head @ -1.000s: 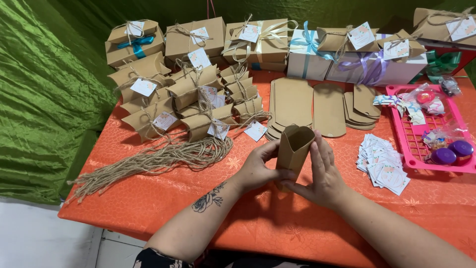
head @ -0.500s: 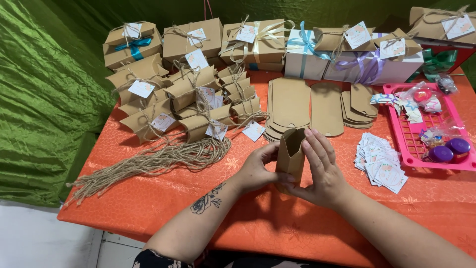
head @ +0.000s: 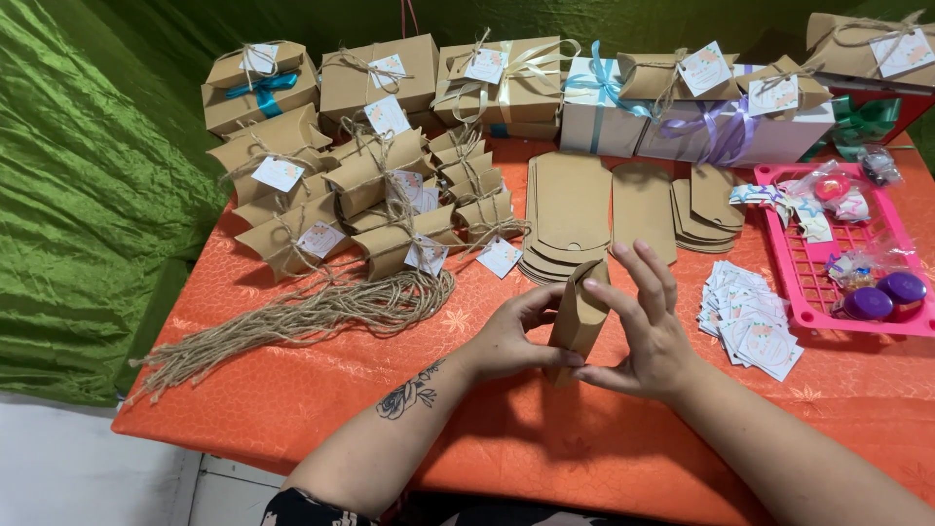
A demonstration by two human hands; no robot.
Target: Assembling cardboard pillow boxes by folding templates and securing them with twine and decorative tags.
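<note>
- At the far left, a green cloth is seen hanging beside the table, which is covered in orange.
- A bundle of cut twine is laid out on the table's left part, its strands fanned toward the near-left corner.
- Behind the twine, a heap of tied kraft pillow boxes with small tags is piled up, and larger kraft gift boxes are lined along the back.
- The left hand is closed around the left side of a kraft pillow box, thumb and fingertips pressed to it; a flower tattoo is shown on that forearm.
- The pillow box is held upright just above the table, near its middle, between both hands.
- The right hand is clasped on the box's right side, thumb at the lower edge, fingers spread half open over the top flap.
- Behind the hands, flat unfolded box blanks are stacked.
- White boxes with blue and purple ribbon are set at the back.
- A pile of printed tags is spread just right of the right hand.
- At the far right, a pink tray is seen, with small wrapped items and purple round pots held in it.
</note>
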